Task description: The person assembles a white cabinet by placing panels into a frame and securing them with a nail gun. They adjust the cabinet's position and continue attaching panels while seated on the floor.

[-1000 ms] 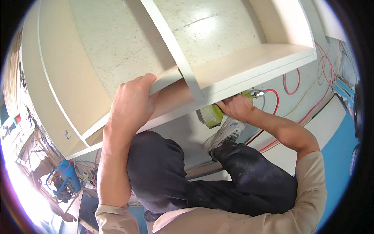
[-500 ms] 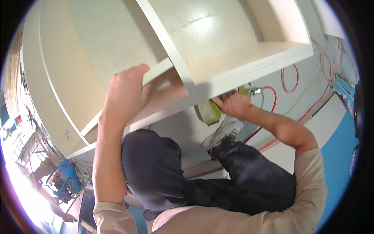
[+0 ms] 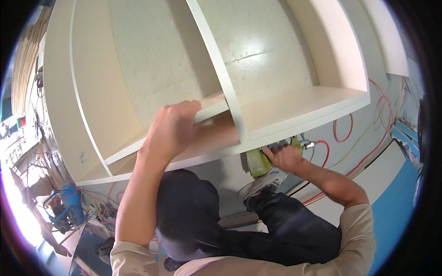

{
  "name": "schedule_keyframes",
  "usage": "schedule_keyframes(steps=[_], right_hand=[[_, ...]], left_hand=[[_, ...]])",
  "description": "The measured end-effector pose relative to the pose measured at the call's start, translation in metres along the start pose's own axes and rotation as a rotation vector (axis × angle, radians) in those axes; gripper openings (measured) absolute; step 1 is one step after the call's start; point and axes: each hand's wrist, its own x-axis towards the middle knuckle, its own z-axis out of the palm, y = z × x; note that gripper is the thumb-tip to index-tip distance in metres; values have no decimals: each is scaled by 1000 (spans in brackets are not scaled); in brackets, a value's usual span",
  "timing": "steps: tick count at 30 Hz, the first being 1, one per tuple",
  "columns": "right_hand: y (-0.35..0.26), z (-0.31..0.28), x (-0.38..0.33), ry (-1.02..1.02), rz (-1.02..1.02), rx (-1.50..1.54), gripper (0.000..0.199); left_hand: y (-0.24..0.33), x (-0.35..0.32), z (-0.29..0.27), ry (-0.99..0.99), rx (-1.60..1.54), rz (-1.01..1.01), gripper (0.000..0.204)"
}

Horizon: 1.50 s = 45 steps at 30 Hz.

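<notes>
A large cream-white cabinet carcass (image 3: 299, 125) fills the far half of the head view, with an upright divider (image 3: 215, 55) between its compartments. My left hand (image 3: 171, 129) is closed over the front edge of a narrow shelf board (image 3: 212, 109), which meets the divider at its right end. Below the cabinet's front edge, my right hand (image 3: 286, 158) grips a green air nail gun (image 3: 258, 163). The gun's nose is hidden beneath the cabinet edge. A red air hose (image 3: 328, 155) joins the gun through a metal fitting.
My shoe (image 3: 262, 184) rests close to the gun, under the cabinet front. More red hose (image 3: 352, 126) loops over the floor at right, near white and blue sheets (image 3: 391, 198). A blue tank-like machine (image 3: 71, 204) stands among clutter at far left.
The view has shifted, so the cabinet sits lower and farther right in the picture. Both hands keep their holds on the shelf board and the nail gun.
</notes>
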Motion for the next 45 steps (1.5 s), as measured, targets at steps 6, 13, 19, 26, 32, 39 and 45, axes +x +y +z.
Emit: schedule_keyframes(steps=[6,13,19,26,32,39,45], right_hand=[[6,0,-34,-266,260,202,74],[13,-3,-58,-283,458,221,73],[14,3,-62,-197,465,226,73],[8,8,-58,-252,480,236,76],[10,36,-57,-245,586,277,75],[25,73,-62,-133,587,220,43],[28,84,-62,59,480,282,47]], left_hand=[[19,-25,0,-61,-24,5,22],[28,-32,2,-105,6,8,29],[34,-32,-3,-267,-131,69,31],[28,-39,-4,-316,-302,-49,32],[-42,-101,-33,-296,-136,-189,40],[-68,-126,-21,-67,-47,-13,32],[-66,-115,-18,-74,-39,46,29]])
